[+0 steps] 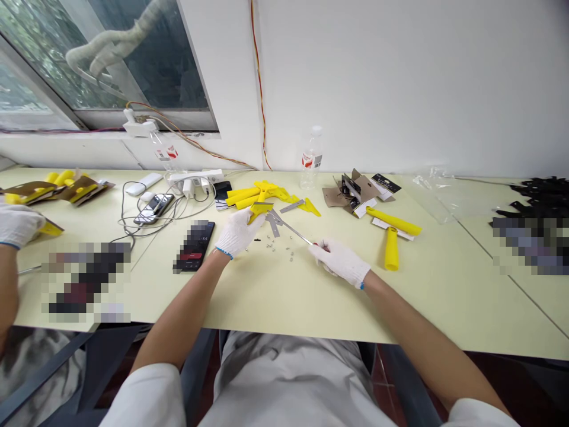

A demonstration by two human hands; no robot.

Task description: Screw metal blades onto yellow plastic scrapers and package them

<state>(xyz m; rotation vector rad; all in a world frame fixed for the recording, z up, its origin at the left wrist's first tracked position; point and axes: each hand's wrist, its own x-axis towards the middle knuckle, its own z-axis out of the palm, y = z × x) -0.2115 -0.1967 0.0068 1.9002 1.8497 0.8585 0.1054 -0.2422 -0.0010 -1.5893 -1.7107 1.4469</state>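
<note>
My left hand point(240, 232), in a white glove with a blue cuff edge, grips a yellow scraper point(261, 208) over the middle of the table. My right hand point(341, 261), gloved the same way, is closed around the reddish handle of a screwdriver point(292, 229). Its metal shaft points left, and the tip reaches the scraper; whether it sits in a screw is too small to tell. Just below lie loose grey blades point(274, 225) and several tiny screws or nuts point(271, 242). Behind my left hand is a pile of yellow scraper parts point(249, 193).
At the left, a co-worker's gloved hand point(22, 224) holds a yellow scraper. A phone point(202, 240) and cables point(178, 204) lie left of my arm. Rightward are cardboard packaging point(331, 197), yellow handles point(392, 252), a plastic bag point(438, 190) and black parts point(540, 198). A bottle point(312, 160) stands behind.
</note>
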